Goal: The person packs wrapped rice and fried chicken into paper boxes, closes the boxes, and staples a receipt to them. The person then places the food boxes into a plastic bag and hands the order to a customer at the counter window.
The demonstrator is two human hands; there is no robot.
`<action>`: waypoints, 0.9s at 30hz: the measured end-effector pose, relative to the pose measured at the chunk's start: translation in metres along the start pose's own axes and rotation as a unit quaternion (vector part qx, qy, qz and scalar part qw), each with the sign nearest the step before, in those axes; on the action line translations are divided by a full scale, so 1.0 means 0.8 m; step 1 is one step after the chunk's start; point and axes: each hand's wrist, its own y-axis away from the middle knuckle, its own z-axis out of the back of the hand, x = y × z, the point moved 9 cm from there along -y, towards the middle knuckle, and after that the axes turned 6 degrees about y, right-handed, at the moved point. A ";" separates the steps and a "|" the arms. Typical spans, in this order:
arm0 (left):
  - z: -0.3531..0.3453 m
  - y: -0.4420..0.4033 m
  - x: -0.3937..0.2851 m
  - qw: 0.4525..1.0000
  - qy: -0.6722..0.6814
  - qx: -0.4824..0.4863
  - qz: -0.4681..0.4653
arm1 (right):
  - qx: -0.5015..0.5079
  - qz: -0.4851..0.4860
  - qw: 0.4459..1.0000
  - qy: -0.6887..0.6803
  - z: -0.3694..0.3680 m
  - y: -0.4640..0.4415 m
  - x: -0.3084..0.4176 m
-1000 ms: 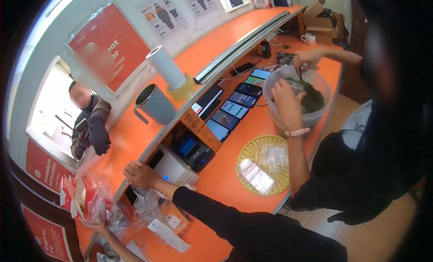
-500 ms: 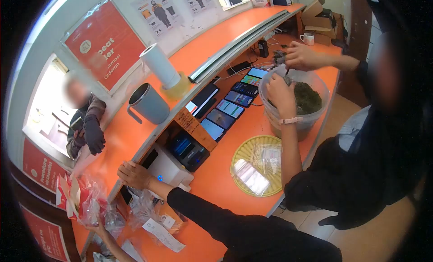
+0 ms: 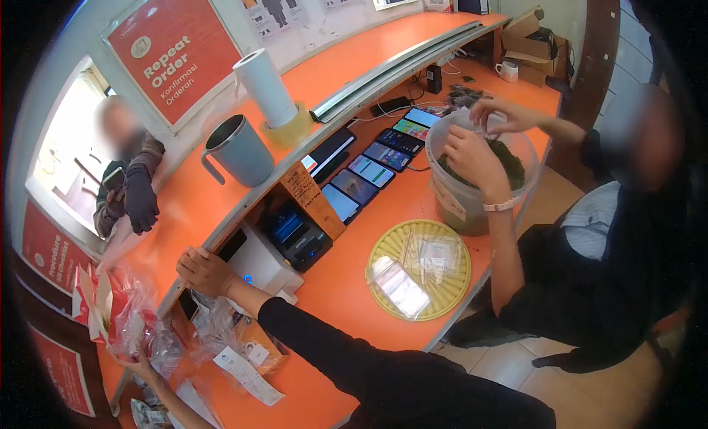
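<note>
At the lower left, my left hand (image 3: 137,365) holds the underside of a clear plastic bag (image 3: 151,340) around a red and white box (image 3: 99,303). My right hand (image 3: 206,272), at the end of a black sleeve, has its fingers curled over the raised counter's edge (image 3: 254,216). Just below it are a white device (image 3: 262,263) and a black printer (image 3: 299,237). Crumpled plastic packages (image 3: 221,326) and a paper receipt (image 3: 247,375) lie on the lower orange desk between my arms.
A co-worker's hands (image 3: 483,145) are over a clear tub (image 3: 461,200) of dark green contents. Nearby are a yellow tray (image 3: 380,300) and several phones (image 3: 369,171). A grey mug (image 3: 240,156) and roll (image 3: 264,86) stand above. A gloved person (image 3: 140,196) leans in at the window.
The view has shifted, so the counter items sit further left. The co-worker's hands have come closer together above the tub. My hands keep their hold on the bag and the edge.
</note>
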 end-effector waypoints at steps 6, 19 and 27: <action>0.043 -0.011 0.095 0.993 -0.034 0.073 0.084 | -0.009 0.003 1.000 0.009 0.000 0.000 0.001; 0.069 -0.003 0.195 0.917 -0.320 0.220 0.093 | -0.002 0.018 1.000 0.005 0.009 -0.006 -0.002; 0.055 0.017 0.150 0.957 -0.197 0.150 0.149 | 0.073 0.052 0.993 0.075 -0.025 0.007 0.008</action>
